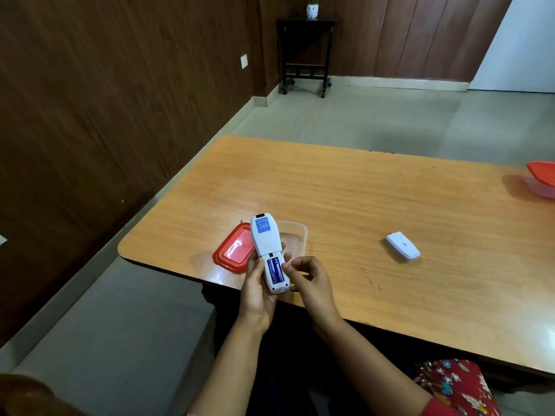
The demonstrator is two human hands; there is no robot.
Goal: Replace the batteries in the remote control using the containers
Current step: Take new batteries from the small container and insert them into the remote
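1. Left hand (259, 291): bare; no rings, watch or glove visible.
2. Right hand (312, 283): bare; no jewellery visible.
3. Both forearms: uncovered to the near frame edge.
4. Garment (453, 385): red fabric with multicoloured floral print, seen at near right.
5. Sleeve edge (435, 408): plain red band at right upper arm.

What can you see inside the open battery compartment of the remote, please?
Two blue batteries lie side by side in the remote, which the left hand holds. The right hand fingertips touch the compartment's edge; the contacts beneath are hidden.
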